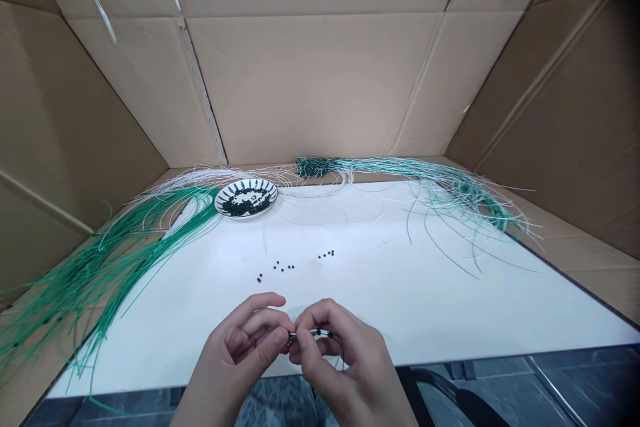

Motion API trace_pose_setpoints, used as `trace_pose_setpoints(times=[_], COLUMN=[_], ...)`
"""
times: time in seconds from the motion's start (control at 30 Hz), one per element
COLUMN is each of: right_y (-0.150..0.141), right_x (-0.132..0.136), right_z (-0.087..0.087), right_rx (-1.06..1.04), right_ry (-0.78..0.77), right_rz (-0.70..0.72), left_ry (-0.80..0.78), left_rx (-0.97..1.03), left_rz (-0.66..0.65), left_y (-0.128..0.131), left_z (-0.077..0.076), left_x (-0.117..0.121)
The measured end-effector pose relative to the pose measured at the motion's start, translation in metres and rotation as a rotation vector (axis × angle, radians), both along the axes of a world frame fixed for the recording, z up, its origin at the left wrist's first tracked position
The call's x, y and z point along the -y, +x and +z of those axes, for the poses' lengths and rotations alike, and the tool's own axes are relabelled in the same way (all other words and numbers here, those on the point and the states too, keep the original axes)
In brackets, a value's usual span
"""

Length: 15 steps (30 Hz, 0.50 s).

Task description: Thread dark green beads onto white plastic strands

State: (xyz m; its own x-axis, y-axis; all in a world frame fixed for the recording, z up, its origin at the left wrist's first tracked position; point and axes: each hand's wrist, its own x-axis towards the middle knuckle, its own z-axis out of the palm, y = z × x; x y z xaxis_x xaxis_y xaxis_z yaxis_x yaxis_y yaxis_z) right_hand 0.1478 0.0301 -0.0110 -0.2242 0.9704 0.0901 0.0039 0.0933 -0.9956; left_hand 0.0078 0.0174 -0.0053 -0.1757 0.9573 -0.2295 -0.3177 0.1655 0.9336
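1. A white plate [245,183] with dark strokes round its rim is the landmark; it stands at the table's [425,300] far edge, holding many small black beads [235,208].
2. The beaded strand [320,331], thin and carrying a few black beads, is on the near side of the plate and slightly to its right, held between two bare hands.
3. The left hand [245,350], directly nearer the wearer than the plate, pinches one end of the strand between thumb and finger; another finger is lifted clear.
4. The right hand [345,353], nearer and right of the plate, pinches just beside it; the strand curves out behind those fingertips. Exactly what lies between the tips is hidden.
5. Loose beads [293,267] lie between plate and hands, green strands [145,260] left of the plate.
6. Good handling here probably means a light, steady pinch, the strand kept taut between fingertips, and its curved length kept level so beads don't slide off.
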Motion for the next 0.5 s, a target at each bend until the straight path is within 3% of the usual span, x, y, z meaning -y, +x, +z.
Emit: trace_pose_setpoints(times=[0.17,0.5], right_y=[0.0,-0.001], right_x=[0.0,0.003], right_z=[-0.002,-0.013], right_rx=[0.041,0.107], right_ry=[0.01,0.178], right_rz=[0.004,0.02], left_ry=[-0.04,-0.044], left_rx=[0.006,-0.046], left_rz=[-0.046,-0.1], left_y=[-0.004,-0.012], left_z=[-0.001,-0.002], left_x=[0.0,-0.002])
